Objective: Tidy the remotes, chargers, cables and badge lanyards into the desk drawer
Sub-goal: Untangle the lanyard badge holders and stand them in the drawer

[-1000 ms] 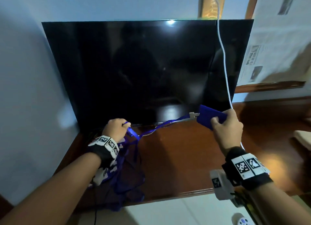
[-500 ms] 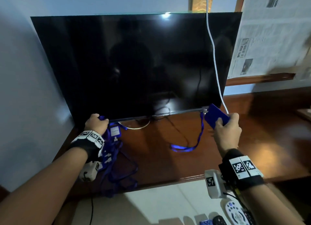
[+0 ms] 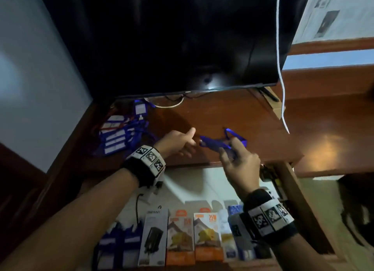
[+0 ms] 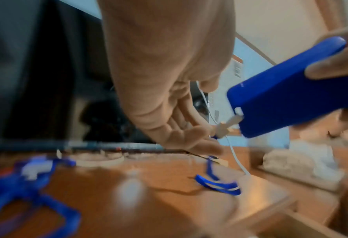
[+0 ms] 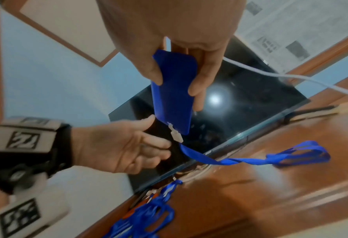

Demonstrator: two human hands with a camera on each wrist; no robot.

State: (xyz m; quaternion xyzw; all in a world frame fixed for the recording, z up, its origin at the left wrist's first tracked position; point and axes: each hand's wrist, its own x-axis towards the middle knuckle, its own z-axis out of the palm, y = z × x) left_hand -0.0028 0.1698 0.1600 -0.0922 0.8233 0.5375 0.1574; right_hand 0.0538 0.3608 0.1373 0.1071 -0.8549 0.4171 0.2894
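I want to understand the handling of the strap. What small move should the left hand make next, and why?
Probably the left hand, open and close to the white clip, should gather the blue strap. The right hand pinches only the blue badge holder, and the strap trails loose on the desk, so it would drag on the way to the open drawer.

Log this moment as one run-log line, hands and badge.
right hand: holds blue badge holder | left hand: open, reaching toward clip | lanyard strap: trailing on desk | drawer: open
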